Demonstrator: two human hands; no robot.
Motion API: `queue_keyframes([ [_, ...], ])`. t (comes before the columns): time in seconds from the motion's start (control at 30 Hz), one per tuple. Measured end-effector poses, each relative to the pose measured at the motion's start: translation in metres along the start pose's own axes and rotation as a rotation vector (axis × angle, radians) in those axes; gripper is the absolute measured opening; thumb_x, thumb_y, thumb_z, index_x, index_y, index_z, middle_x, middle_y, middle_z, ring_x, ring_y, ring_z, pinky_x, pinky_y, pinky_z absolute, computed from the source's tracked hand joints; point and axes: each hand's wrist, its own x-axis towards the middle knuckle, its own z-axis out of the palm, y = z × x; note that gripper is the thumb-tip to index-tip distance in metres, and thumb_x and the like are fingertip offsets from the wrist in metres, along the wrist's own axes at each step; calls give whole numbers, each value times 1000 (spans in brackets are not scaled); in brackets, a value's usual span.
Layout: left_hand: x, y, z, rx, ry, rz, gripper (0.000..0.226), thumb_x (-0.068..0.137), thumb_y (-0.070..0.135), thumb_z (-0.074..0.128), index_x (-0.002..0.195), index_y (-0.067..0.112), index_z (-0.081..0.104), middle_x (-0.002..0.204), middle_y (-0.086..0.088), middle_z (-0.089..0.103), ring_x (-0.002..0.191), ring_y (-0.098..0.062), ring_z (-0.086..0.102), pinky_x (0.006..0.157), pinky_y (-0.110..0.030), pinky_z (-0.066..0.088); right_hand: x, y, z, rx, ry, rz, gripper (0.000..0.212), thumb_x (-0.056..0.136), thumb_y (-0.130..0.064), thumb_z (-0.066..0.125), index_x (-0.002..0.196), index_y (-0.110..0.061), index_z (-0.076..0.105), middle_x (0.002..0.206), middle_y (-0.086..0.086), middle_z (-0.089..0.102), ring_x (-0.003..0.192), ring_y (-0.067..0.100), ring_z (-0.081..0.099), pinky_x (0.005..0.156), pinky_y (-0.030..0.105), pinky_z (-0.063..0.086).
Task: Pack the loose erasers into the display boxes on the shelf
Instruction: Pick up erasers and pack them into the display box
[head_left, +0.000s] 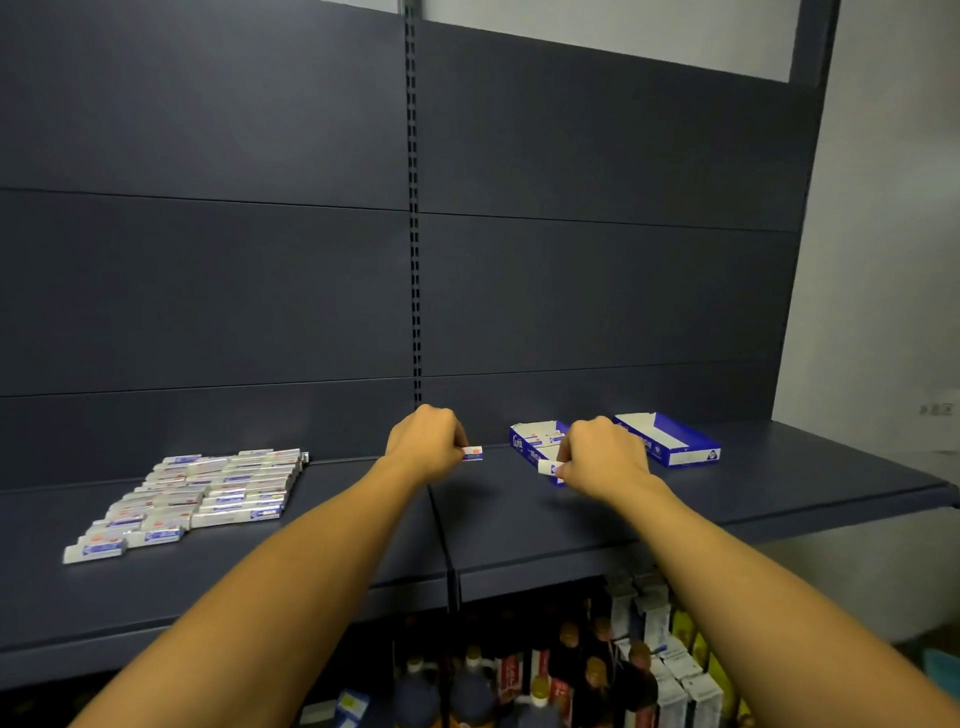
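Two erasers are in my grasp, seen from the head camera: my left hand (431, 444) pinches one eraser (474, 453) above the dark shelf (779, 483), while my right hand (605, 457) pinches a second eraser (548, 467) at the near end of the left display box (519, 439), which already holds several. Just beside it lies a second display box (670, 441) that looks empty. Well apart to the left, rows of loose erasers (208, 493) wait on the shelf. I judge this the placing step; next, my right hand must set its piece flat into the box, then the left follows.
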Motion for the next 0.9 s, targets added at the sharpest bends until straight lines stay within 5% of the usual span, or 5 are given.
queue_keyframes([
  [0.9,187,23,105,-266,19,-56,22,91,16,62,101,25,80,100,6,76,87,-14,68,75,-36,60,190,75,96,129,-14,-4,13,92,-29,68,105,-29,69,105,-3,68,91,16,64,71,27,52],
])
